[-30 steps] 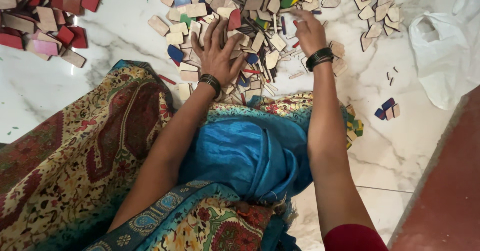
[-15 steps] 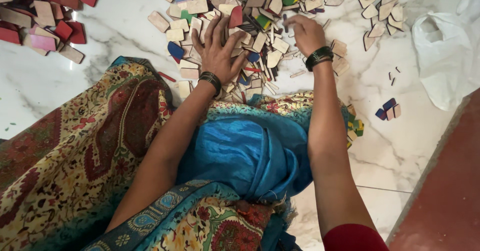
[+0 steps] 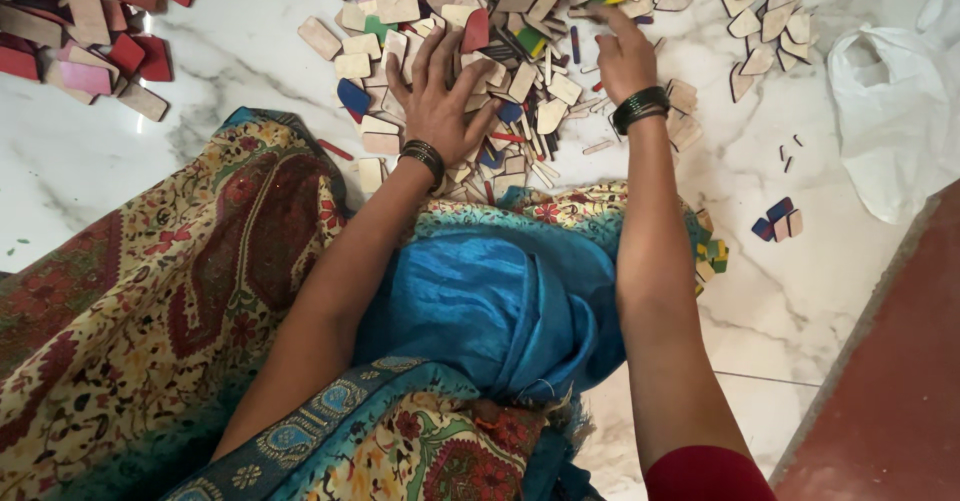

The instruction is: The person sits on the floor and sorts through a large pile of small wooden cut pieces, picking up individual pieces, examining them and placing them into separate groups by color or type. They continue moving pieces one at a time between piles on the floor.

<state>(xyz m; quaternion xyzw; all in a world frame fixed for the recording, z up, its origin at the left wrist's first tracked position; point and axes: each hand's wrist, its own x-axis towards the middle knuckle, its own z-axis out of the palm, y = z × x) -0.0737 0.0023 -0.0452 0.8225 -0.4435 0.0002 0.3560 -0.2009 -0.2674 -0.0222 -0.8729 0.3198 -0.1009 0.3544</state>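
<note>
Compared with a moment ago, our left hand [image 3: 438, 101] stays spread flat on the pile of wooden pieces [image 3: 500, 51] on the marble floor [image 3: 230, 71], while our right hand [image 3: 622, 53], fingers curled, has reached farther into it; whether it pinches a piece we cannot tell.

Dark bangles circle both wrists; a red sleeve, blue cloth and paisley shawl.

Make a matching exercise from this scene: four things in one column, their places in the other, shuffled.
Things:
1. left hand
2. right hand
3. plastic bag
4. red pieces

Places:
A. far right on the floor
B. top left corner
C. flat, fingers spread, on the middle pile
D. reaching into the pile's right side

Pairs: 1-C, 2-D, 3-A, 4-B
</note>
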